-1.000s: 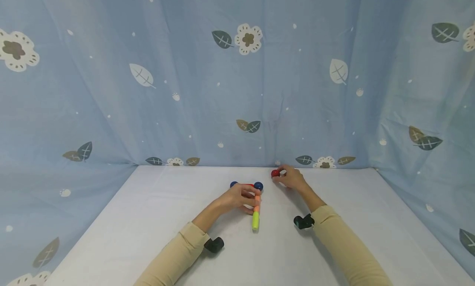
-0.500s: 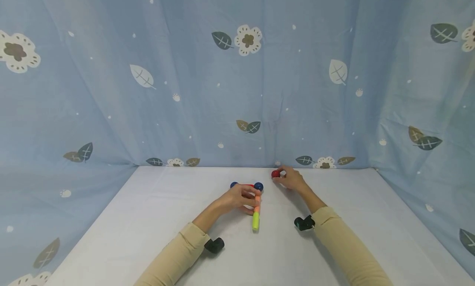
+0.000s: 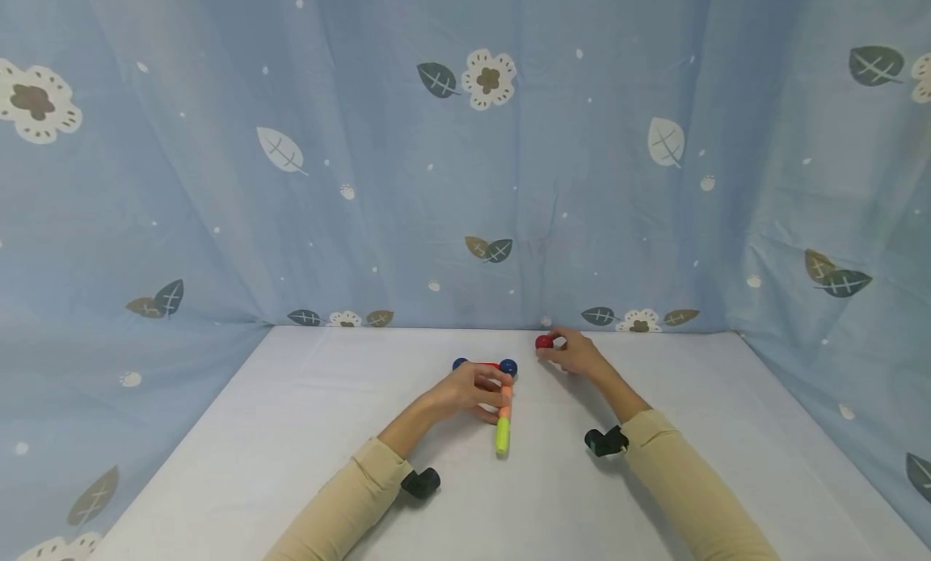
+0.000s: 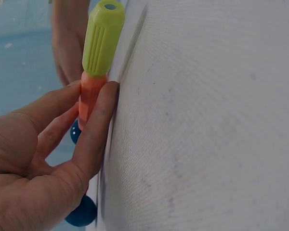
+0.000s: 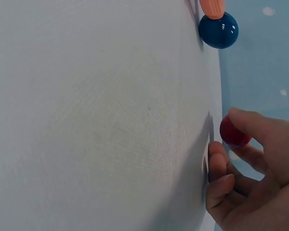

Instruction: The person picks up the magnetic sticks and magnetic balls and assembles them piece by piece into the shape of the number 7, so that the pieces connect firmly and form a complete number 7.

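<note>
My left hand pinches a ribbed toy stick, lime at the near end and orange at the far end, low over the white table. At its orange end lies a blue ball. A red stick runs left from this ball to a second blue ball. Parts of the red stick and the left ball are hidden behind the left hand. Near the table's back edge, my right hand holds a red ball between thumb and finger, with the other fingers curled beneath.
The white table meets a blue patterned curtain at its back edge. Dark wrist-camera pieces stick out by the cuffs, one on the left and one on the right.
The right forearm and its wrist camera have swung slightly right. The right hand keeps the red ball, shifted only slightly. The left hand and its stick look still.
</note>
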